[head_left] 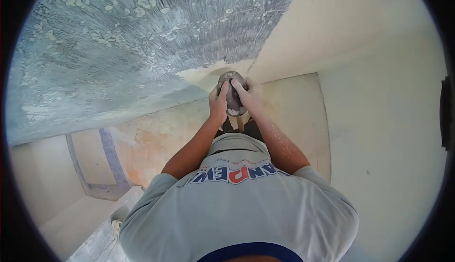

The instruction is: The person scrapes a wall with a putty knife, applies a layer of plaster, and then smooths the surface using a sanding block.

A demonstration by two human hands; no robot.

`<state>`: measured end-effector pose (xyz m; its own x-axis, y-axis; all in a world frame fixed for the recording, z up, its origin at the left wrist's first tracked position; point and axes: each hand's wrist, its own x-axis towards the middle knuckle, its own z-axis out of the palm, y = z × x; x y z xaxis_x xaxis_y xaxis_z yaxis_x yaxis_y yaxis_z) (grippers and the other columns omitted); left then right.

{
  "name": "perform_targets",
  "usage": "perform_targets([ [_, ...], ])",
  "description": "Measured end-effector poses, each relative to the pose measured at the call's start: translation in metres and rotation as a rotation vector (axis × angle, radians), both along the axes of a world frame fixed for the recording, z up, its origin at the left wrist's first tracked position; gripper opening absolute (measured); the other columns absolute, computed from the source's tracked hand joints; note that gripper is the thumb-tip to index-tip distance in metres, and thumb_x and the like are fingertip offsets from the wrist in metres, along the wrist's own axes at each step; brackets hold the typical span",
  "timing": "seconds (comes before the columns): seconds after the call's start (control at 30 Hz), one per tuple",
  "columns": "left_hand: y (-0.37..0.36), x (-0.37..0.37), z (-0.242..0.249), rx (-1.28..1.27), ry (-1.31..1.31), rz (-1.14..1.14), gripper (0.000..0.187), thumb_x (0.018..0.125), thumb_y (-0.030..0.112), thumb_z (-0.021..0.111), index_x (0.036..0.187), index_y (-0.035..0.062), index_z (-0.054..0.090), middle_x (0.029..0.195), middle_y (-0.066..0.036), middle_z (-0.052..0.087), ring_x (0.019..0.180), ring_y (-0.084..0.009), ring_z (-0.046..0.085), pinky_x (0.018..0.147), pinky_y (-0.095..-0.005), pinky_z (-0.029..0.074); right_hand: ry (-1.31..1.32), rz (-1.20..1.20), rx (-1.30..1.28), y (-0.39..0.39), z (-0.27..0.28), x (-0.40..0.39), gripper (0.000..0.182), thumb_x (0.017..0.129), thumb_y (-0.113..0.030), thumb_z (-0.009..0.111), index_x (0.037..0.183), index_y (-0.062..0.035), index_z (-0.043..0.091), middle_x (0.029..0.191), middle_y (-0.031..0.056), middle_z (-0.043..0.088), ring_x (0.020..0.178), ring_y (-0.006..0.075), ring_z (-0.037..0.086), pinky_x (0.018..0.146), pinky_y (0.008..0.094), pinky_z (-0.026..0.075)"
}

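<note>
A dark oval object [234,102], smeared with pale dust, is held out in front of my body; I cannot tell its kind. My left hand [218,103] wraps around its left edge, thumb laid along the top. Gripping the right edge is my right hand [250,96], whitened with dust, its thumb also on the upper face. Both thumbs point toward the dark middle of the object. The other fingers are mostly hidden beneath it. Just below it, a narrow brown piece [240,123] shows above my dark trousers.
A grey-blue streaked wall [142,39] with pale flaking spots rises ahead and to the left. It meets a cream wall [322,25] right of centre. A dusty white surface [102,243] with items on it stands at lower left, near a purple-edged frame [111,158].
</note>
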<state>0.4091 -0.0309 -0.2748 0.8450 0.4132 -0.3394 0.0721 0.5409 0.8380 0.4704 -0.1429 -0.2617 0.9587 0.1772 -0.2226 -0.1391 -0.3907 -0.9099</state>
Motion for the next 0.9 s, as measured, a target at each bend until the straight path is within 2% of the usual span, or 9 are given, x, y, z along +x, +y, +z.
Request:
perform_targets([
  [0.03,0.000,0.001,-0.001,0.034,0.009,0.051,0.030,0.100,0.029,0.062,0.104,-0.0009,0.067,0.091,-0.001,0.065,0.080,-0.0079,0.056,0.070,-0.0283,0.048,-0.047,-0.070,0.039,0.007,-0.008,-0.004,0.048,0.090,-0.041,0.072,0.068,-0.0009,0.058,0.059,0.0038,0.056,0.058,0.0094,0.050,0.054,0.0337,0.042],
  [0.13,0.009,0.000,-0.005,0.226,0.027,0.016,0.031,0.099,0.029,0.063,0.094,-0.0014,0.068,0.083,0.001,0.061,0.076,-0.0063,0.052,0.068,-0.0275,0.047,0.043,-0.025,0.216,0.009,-0.024,0.003,0.048,0.090,-0.042,0.072,0.073,0.0020,0.061,0.059,0.0029,0.055,0.059,0.0086,0.050,0.056,0.0326,0.044],
  [0.23,0.016,0.009,-0.011,0.119,0.033,0.121,0.033,0.098,0.029,0.065,0.088,-0.0020,0.068,0.076,0.002,0.059,0.071,-0.0059,0.050,0.064,-0.0276,0.045,0.158,-0.026,0.330,0.019,-0.033,0.002,0.044,0.090,-0.038,0.074,0.075,0.0021,0.064,0.062,0.0018,0.057,0.060,0.0071,0.050,0.056,0.0307,0.044],
  [0.33,0.026,0.017,-0.012,0.198,0.029,0.053,0.032,0.096,0.028,0.068,0.086,-0.0021,0.068,0.073,0.003,0.059,0.068,-0.0057,0.049,0.061,-0.0277,0.044,0.031,-0.145,0.405,0.034,-0.021,-0.006,0.039,0.090,-0.035,0.075,0.079,0.0012,0.068,0.065,0.0024,0.061,0.062,0.0070,0.052,0.056,0.0298,0.045],
  [0.47,0.029,0.025,-0.003,0.272,0.000,0.074,0.033,0.095,0.027,0.070,0.080,-0.0021,0.068,0.068,0.004,0.057,0.063,-0.0056,0.047,0.057,-0.0281,0.042,-0.029,-0.097,0.394,0.041,-0.020,0.003,0.030,0.095,-0.029,0.069,0.084,-0.0010,0.070,0.069,-0.0039,0.061,0.061,0.0034,0.051,0.054,0.0254,0.043],
  [0.53,0.030,0.024,-0.011,0.487,0.010,0.102,0.033,0.094,0.025,0.071,0.076,-0.0029,0.067,0.065,0.003,0.056,0.062,-0.0050,0.046,0.055,-0.0281,0.041,0.077,-0.157,0.355,0.041,-0.019,0.002,0.034,0.094,-0.031,0.070,0.081,-0.0003,0.069,0.066,-0.0031,0.060,0.060,0.0049,0.049,0.054,0.0276,0.042],
  [0.77,0.017,0.017,-0.016,0.502,-0.031,0.155,0.035,0.094,0.024,0.071,0.075,-0.0044,0.065,0.064,0.002,0.056,0.062,-0.0049,0.047,0.054,-0.0284,0.041,-0.103,-0.234,0.205,0.040,-0.020,-0.006,0.041,0.092,-0.034,0.072,0.073,0.0015,0.066,0.058,0.0003,0.054,0.057,0.0087,0.047,0.053,0.0321,0.041],
  [0.83,0.016,0.018,-0.010,0.556,-0.028,0.170,0.036,0.094,0.025,0.070,0.075,-0.0043,0.065,0.063,0.002,0.055,0.062,-0.0050,0.046,0.054,-0.0286,0.041,-0.092,-0.219,0.236,0.040,-0.020,-0.005,0.044,0.089,-0.039,0.073,0.077,0.0030,0.067,0.063,0.0062,0.061,0.059,0.0119,0.053,0.055,0.0342,0.045],
  [0.9,0.017,0.025,-0.002,0.551,-0.018,0.174,0.037,0.095,0.026,0.070,0.075,-0.0043,0.064,0.063,0.003,0.055,0.062,-0.0052,0.046,0.054,-0.0287,0.041,-0.087,-0.225,0.254,0.042,-0.011,0.002,0.044,0.089,-0.039,0.073,0.076,0.0026,0.067,0.062,0.0058,0.060,0.059,0.0118,0.052,0.055,0.0339,0.045],
])
